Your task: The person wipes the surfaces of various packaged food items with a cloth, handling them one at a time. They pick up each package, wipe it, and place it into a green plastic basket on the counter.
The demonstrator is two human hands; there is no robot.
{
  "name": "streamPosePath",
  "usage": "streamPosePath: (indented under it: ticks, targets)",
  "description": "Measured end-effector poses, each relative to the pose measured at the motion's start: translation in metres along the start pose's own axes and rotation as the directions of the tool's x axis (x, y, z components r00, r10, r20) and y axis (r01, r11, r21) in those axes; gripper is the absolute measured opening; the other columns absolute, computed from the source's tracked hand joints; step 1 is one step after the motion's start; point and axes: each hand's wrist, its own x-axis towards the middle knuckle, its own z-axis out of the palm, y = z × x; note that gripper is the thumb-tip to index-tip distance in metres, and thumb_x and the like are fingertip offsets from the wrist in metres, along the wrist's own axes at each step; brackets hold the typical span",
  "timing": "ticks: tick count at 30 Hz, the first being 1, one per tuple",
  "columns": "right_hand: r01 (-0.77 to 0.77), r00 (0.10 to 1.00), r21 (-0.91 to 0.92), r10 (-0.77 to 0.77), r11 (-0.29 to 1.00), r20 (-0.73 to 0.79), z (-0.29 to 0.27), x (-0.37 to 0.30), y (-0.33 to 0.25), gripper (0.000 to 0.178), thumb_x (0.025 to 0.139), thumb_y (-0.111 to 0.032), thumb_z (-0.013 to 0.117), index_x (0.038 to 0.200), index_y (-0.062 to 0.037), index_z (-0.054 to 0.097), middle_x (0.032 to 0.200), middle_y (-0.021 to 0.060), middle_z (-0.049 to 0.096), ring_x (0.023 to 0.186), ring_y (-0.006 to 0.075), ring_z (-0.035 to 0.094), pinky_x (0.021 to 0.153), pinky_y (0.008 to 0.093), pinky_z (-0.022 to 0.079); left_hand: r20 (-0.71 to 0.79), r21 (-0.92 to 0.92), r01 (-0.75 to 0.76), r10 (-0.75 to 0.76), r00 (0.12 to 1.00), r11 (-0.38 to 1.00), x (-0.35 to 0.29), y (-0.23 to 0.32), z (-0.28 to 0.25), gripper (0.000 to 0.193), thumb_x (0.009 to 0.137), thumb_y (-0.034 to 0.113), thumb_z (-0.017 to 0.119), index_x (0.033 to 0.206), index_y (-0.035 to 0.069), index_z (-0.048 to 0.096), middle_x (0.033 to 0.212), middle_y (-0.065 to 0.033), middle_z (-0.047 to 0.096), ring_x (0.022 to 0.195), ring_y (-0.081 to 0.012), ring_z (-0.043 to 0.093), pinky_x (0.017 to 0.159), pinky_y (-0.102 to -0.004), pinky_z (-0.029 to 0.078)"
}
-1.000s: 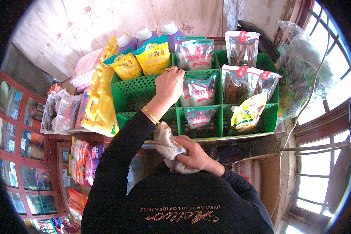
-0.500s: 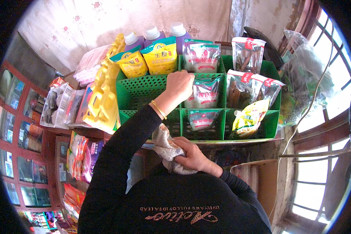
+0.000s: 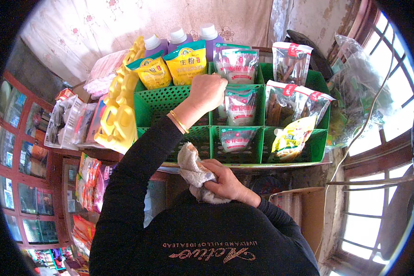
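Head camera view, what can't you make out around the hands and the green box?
- Head view, left hand: fingertips hidden by its own knuckles, so whether it holds anything is unclear.
- Head view, right hand: some fingers hidden by the crumpled white cloth and the hand itself.
- Head view, purple plastic bottles with white caps: bases hidden behind yellow-and-green pouches and the perforated green plastic box.

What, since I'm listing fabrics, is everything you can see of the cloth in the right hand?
The cloth is whitish-grey and looks like towelling, with a brownish patch near its top. It is bunched in the right hand, its upper end sticking up, at the near side of the green crate; whether they touch is unclear.
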Motion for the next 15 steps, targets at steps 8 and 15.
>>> streamPosePath:
  ticks: [8,15]
  targets:
    - [0.013,1.000,0.008,-0.013,1.000,-0.003,0.000,0.002,0.001,0.055,0.072,-0.009,0.061,0.126,-0.0029,0.049,0.119,0.0204,0.051,0.110,0.0368,0.052,0.095,0.0386,0.043,-0.147,-0.229,-0.089,0.056,0.988,0.969,-0.005,0.018,-0.010,0.006,0.076,0.011,0.061,0.075,0.007,0.056,0.074,-0.0090,0.056,0.068,-0.0296,0.060,0.057,-0.0421,0.048]
    - [0.022,1.000,-0.011,-0.022,1.000,-0.015,0.002,0.001,0.003,0.053,0.072,-0.009,0.061,0.124,-0.0026,0.050,0.117,0.0204,0.052,0.109,0.0372,0.053,0.094,0.0386,0.043,-0.002,-0.233,-0.004,0.004,1.000,0.973,-0.009,0.024,0.013,0.008,0.076,0.013,0.063,0.080,0.008,0.058,0.076,-0.0074,0.059,0.072,-0.0286,0.062,0.061,-0.0394,0.051]
